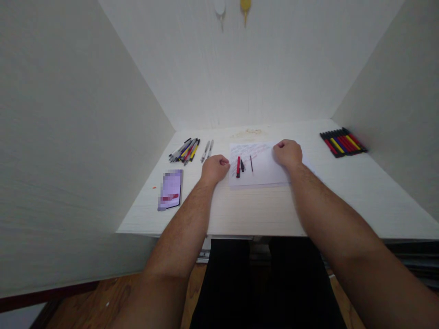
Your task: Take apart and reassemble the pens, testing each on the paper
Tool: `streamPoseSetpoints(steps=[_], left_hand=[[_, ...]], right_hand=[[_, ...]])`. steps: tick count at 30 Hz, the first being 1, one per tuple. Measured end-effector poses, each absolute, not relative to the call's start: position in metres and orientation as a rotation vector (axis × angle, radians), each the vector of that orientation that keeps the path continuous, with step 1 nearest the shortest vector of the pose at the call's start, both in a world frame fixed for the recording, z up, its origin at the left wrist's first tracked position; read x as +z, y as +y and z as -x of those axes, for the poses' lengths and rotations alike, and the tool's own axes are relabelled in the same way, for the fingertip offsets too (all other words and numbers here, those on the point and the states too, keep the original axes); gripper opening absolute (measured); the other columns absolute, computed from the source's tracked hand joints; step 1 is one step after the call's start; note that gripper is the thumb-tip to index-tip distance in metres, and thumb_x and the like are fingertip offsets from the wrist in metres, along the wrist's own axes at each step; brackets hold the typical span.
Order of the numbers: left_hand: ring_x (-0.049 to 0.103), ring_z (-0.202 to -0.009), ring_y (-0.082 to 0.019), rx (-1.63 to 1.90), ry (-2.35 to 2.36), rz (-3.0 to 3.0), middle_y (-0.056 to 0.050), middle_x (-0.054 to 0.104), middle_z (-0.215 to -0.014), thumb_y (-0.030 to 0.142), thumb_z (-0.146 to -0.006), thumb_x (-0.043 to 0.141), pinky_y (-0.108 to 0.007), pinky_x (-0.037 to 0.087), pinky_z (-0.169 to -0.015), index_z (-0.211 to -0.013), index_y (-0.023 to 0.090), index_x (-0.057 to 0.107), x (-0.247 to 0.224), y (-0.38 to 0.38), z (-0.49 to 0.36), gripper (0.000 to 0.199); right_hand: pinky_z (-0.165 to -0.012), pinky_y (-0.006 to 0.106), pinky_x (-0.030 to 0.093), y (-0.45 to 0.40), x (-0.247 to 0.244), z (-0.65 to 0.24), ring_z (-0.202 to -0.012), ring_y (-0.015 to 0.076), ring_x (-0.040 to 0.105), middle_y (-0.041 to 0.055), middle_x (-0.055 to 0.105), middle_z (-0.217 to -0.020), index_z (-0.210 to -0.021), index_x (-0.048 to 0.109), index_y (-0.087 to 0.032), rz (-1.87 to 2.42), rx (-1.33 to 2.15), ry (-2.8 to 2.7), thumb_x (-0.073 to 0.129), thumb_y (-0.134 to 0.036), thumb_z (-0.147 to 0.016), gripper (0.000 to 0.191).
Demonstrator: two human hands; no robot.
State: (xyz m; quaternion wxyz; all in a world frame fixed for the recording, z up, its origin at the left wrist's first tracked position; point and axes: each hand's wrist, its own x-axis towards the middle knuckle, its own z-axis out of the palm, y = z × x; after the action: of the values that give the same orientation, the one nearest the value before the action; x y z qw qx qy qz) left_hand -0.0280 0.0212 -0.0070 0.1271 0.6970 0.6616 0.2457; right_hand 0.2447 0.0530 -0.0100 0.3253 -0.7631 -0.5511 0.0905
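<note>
A stack of white paper (264,176) with grey and reddish scribbles lies on the table. On it are a red pen barrel (238,167), a small black pen cap (242,165) and a thin dark refill (251,163), all apart from each other. My left hand (215,169) rests at the paper's left edge, fingers curled in, with nothing seen in them. Over the paper's right part my right hand (288,153) is closed in a loose fist, and no object shows in it. Two clear pens (207,150) lie just beyond my left hand.
A pile of mixed pens (185,151) lies at the back left, with a phone (170,189) nearer me. Red, yellow, blue and black pens (343,142) form a row at the right. Walls enclose the white table (254,210) at the back and both sides.
</note>
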Motion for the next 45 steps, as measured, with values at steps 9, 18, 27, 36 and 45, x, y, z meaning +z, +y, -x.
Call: streamPoseSetpoints(steps=[9,18,27,36,45], left_hand=[[0.064,-0.085,-0.017,0.709,1.906,-2.026,-0.003,0.075,-0.092,0.025,-0.076,0.064,-0.028,0.048,-0.077,-0.089,0.021,0.074,-0.0076,0.0166,0.0275,0.017],[0.064,-0.084,-0.017,0.717,1.898,-2.016,-0.004,0.074,-0.092,0.024,-0.075,0.065,-0.029,0.049,-0.077,-0.088,0.021,0.074,-0.0063,0.0161,0.0272,0.016],[0.064,-0.082,-0.017,0.749,1.897,-2.015,-0.004,0.074,-0.090,0.022,-0.074,0.065,-0.029,0.049,-0.077,-0.086,0.021,0.075,-0.0080,0.0170,0.0270,0.016],[0.064,-0.084,-0.017,0.742,1.876,-2.028,-0.004,0.074,-0.091,0.022,-0.074,0.064,-0.029,0.049,-0.079,-0.086,0.020,0.074,-0.0082,0.0174,0.0280,0.016],[0.064,-0.084,-0.017,0.733,1.879,-2.016,-0.004,0.074,-0.092,0.022,-0.074,0.065,-0.029,0.049,-0.079,-0.086,0.021,0.074,-0.0069,0.0159,0.0274,0.015]], right_hand=[[-0.073,0.038,0.048,0.0559,-0.0165,-0.2470,-0.079,0.0255,0.062,0.0110,0.071,-0.084,-0.079,0.072,-0.020,2.040,0.159,-1.462,0.059,-0.031,-0.071,0.019],[-0.072,0.036,0.047,0.0535,-0.0156,-0.2469,-0.077,0.0241,0.062,0.0111,0.070,-0.082,-0.077,0.071,-0.019,2.019,0.133,-1.474,0.059,-0.030,-0.071,0.018],[-0.072,0.036,0.048,0.0504,-0.0120,-0.2451,-0.078,0.0246,0.062,0.0109,0.070,-0.082,-0.079,0.071,-0.019,2.015,0.141,-1.480,0.058,-0.029,-0.071,0.019],[-0.074,0.039,0.048,0.0558,-0.0175,-0.2483,-0.081,0.0273,0.064,0.0105,0.071,-0.083,-0.078,0.072,-0.020,2.023,0.136,-1.481,0.057,-0.031,-0.070,0.021],[-0.074,0.037,0.047,0.0522,-0.0133,-0.2460,-0.082,0.0262,0.064,0.0110,0.071,-0.082,-0.079,0.073,-0.020,2.039,0.160,-1.477,0.058,-0.031,-0.071,0.019]])
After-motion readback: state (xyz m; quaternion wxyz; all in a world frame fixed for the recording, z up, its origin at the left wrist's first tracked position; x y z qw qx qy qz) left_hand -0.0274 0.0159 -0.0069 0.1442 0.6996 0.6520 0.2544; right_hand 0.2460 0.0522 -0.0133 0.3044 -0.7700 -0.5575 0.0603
